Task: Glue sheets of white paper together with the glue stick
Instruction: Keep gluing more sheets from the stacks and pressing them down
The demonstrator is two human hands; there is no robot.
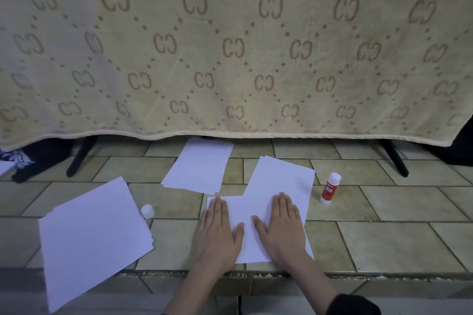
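Two overlapping white sheets (pixel 281 181) lie on the tiled surface in front of me, one laid slanted over the other. My left hand (pixel 217 233) and my right hand (pixel 280 227) both press flat on them, fingers together and thumbs pointing inward. The red and white glue stick (pixel 330 188) stands upright to the right of the sheets, apart from my hands. Its white cap (pixel 147 211) rests to the left, next to a stack of white paper (pixel 94 238). Another small pile of sheets (pixel 199 166) lies farther back.
A beige patterned blanket (pixel 230 46) hangs across the back, with black stand legs (pixel 79 158) beneath it. The tiled surface's front edge (pixel 256 275) runs just below my wrists. The left paper stack overhangs that edge.
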